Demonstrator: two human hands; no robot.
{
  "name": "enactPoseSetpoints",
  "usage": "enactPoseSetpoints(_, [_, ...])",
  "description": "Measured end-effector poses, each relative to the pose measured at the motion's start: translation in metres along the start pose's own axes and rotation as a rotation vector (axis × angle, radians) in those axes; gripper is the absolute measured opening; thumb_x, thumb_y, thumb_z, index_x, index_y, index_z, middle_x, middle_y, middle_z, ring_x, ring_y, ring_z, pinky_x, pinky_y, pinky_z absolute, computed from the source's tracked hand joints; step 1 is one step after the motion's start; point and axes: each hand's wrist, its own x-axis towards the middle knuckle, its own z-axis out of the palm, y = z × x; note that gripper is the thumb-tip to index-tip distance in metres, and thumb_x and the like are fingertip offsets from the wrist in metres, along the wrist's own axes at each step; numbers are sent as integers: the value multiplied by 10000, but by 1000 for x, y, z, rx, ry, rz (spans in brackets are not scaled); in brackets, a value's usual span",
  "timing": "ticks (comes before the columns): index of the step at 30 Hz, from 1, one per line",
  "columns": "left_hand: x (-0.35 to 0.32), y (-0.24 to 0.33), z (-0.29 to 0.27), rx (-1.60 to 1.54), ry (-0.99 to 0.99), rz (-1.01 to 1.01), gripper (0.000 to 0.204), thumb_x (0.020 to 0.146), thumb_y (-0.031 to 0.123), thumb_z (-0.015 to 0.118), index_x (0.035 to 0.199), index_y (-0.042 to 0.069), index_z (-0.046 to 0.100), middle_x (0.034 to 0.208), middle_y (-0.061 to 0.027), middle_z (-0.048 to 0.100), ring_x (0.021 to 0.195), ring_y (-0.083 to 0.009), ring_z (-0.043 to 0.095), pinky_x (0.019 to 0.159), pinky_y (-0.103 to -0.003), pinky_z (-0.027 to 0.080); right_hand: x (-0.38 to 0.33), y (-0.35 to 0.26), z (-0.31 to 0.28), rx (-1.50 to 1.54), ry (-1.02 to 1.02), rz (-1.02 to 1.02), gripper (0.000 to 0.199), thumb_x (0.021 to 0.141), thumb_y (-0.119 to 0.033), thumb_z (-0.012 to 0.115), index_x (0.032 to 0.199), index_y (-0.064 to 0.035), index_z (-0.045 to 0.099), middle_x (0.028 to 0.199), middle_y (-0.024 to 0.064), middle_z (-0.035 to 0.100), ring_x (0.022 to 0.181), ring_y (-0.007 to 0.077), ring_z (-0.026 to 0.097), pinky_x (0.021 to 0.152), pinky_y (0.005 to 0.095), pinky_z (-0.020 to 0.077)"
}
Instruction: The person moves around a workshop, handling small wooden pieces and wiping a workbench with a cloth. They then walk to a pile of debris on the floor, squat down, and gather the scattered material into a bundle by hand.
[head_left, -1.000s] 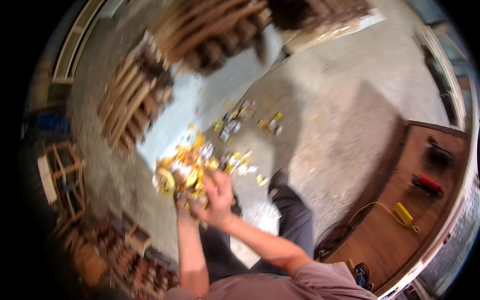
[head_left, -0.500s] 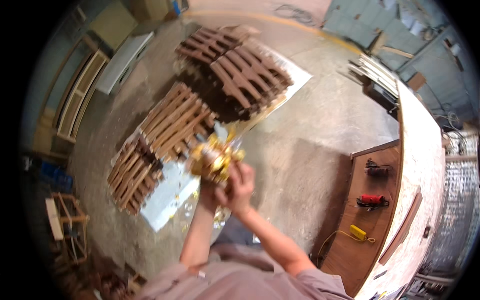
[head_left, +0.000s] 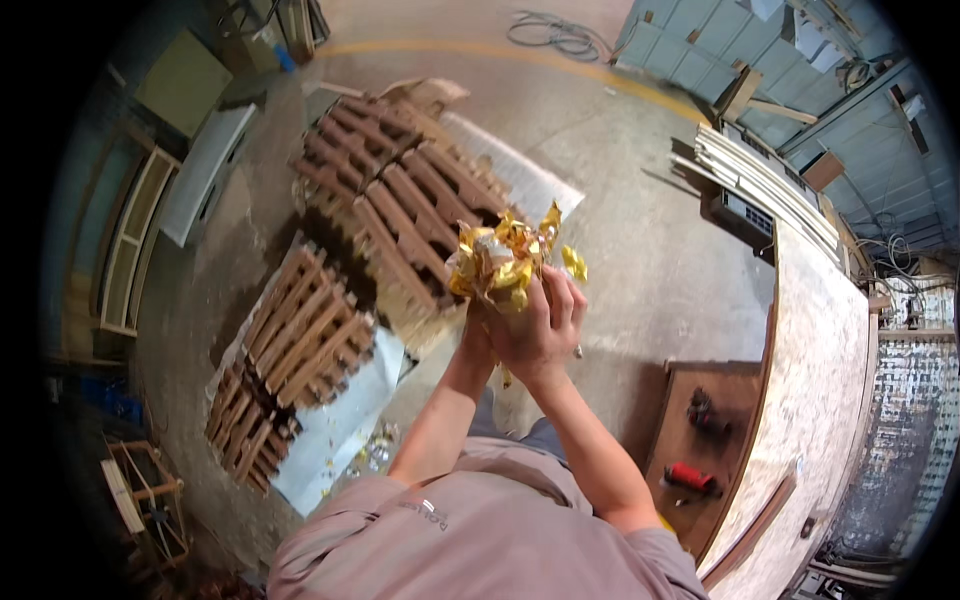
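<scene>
Both hands are together in front of my chest, around a bundle of crumpled gold foil [head_left: 508,258] with some silvery and brownish bits in it. My right hand [head_left: 535,330] is closed against the bundle's near right side, its fingers curled. My left hand [head_left: 478,330] grips from the left and below; most of its fingers are hidden behind the right hand and the foil. One yellow scrap [head_left: 574,263] shows just right of the right fingertips; whether it is attached or loose I cannot tell.
Brown slatted wooden pieces lie in a near-left stack [head_left: 300,335] and a far stack [head_left: 400,185]. Foil scraps [head_left: 375,452] litter the floor by a pale sheet [head_left: 335,425]. At right stands a workbench [head_left: 815,350]; a red power tool [head_left: 692,477] rests on its lower brown shelf [head_left: 665,440].
My hands have moved up and to the right in view with the foil bundle. The view has shifted, bringing the far stack nearer the hands and the near-left stack farther left.
</scene>
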Motion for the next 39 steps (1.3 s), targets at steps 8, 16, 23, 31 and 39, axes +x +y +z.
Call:
enactPoseSetpoints(8, [263,-48,-26,-221,-18,13,557,1042,364,400,1508,67,330,1527,-74,392,1392,-217,398,1179,-360,331,158,226,64,-8,4,-95,577,757,-351,799,1227,-68,619,1261,154,586,1112,401,567,896,477,491])
enactPoseSetpoints(16, [497,-55,31,-160,-30,242,566,1036,383,407,1499,63,349,1522,-96,394,1399,-241,388,1188,-354,311,345,393,143,187,-110,-167,637,673,-322,786,1249,-105,626,1313,128,565,1137,396,543,876,480,476])
enactPoseSetpoints(23, [724,-35,24,-110,-197,348,522,1056,335,375,1492,48,354,1508,-112,410,1391,-254,398,1181,-361,320,481,537,261,299,-229,-201,717,620,-275,803,1274,-73,590,1348,159,540,1154,430,535,946,517,466])
enactPoseSetpoints(31, [1027,63,-7,-140,-130,385,519,1060,338,357,1493,52,342,1504,-112,404,1382,-262,405,1179,-363,334,699,673,452,262,-271,-338,642,729,-293,785,1277,-42,565,1301,189,555,1128,435,542,945,511,468])
enactPoseSetpoints(39, [1285,239,18,-421,-303,317,510,1037,308,401,1479,56,372,1487,-114,429,1379,-254,409,1176,-368,325,900,736,679,332,-185,-364,582,761,-365,788,1201,-37,595,1271,190,565,1113,431,550,927,507,480])
